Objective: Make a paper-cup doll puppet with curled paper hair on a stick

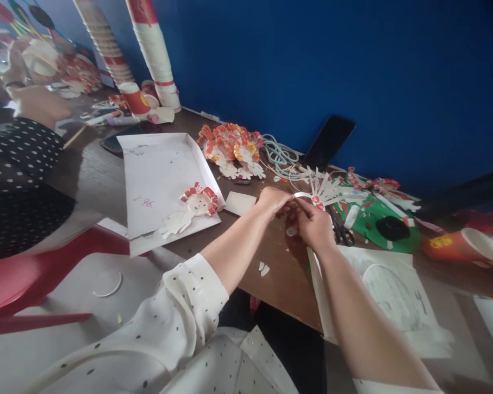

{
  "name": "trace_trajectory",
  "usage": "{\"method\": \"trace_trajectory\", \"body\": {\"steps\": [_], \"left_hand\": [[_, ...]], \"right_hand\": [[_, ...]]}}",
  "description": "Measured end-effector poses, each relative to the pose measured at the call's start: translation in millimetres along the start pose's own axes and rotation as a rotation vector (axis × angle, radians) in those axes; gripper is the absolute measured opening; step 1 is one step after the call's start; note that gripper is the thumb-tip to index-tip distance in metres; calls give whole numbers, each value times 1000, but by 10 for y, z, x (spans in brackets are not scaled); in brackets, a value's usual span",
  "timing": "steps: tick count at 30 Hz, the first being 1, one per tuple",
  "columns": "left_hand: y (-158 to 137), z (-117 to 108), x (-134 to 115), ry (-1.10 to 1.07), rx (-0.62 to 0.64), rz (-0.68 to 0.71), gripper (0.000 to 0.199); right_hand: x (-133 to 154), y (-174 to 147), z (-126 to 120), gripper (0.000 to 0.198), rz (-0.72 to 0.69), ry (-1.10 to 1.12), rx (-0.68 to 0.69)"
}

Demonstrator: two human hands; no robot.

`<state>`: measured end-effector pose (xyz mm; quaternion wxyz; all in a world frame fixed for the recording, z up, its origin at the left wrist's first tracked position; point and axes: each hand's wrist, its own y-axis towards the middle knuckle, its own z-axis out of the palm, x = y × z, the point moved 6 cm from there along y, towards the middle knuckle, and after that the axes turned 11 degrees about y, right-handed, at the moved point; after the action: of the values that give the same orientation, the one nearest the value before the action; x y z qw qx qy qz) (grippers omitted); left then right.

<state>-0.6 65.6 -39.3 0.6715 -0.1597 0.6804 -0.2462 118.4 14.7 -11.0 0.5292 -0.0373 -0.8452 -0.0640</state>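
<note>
A fringed paper piece [321,189], white strips fanning out with a little red at its base, sits just beyond my fingers. My left hand [274,200] is closed by the curved white strip [302,195] of this piece, its fingertips pinched together. My right hand [314,223] pinches the same strip from the other side, so the two hands nearly touch. Partly hidden behind my right wrist are black-handled scissors [344,234]. To the left, a finished-looking paper figure [199,201] with a red-and-white curled rim lies on a white box lid [148,180].
Several similar paper figures [232,145] are heaped by the blue wall, beside a coiled pale cable [279,150] and a leaning phone [331,139]. A green sheet [406,235], paper cups [462,246] and a drawn-on paper [394,284] lie right. A co-worker's sleeve [20,158] is left.
</note>
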Motion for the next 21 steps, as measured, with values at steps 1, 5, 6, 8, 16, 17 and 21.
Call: {"method": "trace_trajectory", "body": {"steps": [1,5,6,8,16,17,21], "left_hand": [[1,0,-7,-5,-3,22,16],[-23,3,-22,-59,2,63,16],[-35,5,-21,-82,8,58,17],[-58,12,-27,-130,27,57,17],[-63,55,-10,-204,74,55,19],[-60,60,-6,-213,79,55,18],[-60,93,7,-278,129,54,15]], "right_hand": [[0,4,1,47,1,5,-2],[-58,29,6,47,23,78,12],[-80,35,6,47,33,114,22],[-119,39,0,48,56,194,44],[-158,0,-49,49,169,367,42],[-159,-1,-50,51,183,399,37],[-177,3,-56,65,274,602,11]]}}
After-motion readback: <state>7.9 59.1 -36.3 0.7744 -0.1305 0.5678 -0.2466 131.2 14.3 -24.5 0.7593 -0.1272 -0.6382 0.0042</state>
